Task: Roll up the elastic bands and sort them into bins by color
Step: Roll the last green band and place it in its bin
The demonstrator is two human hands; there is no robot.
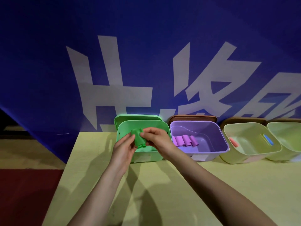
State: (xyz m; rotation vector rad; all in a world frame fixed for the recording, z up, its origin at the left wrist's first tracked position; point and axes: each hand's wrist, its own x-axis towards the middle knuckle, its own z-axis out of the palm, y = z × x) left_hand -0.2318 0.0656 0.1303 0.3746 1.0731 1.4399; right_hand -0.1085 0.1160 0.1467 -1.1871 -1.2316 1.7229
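Both hands are up over the green bin (159, 123) at the desk's (162, 193) far edge, pinching 1 rolled green band (137, 138) between them: left hand (123, 148) on its left side, right hand (157, 138) on its right. 4 bins sit along that edge; the purple bin (211, 151) has 4 purple rolls (185, 140).

Large white Chinese characters (162, 82) stand on the blue fabric banner (40, 54) hanging behind the table. They are cut off at the bottom by the bins and at the right by the picture's edge, so I cannot read them with certainty. No other text shows.
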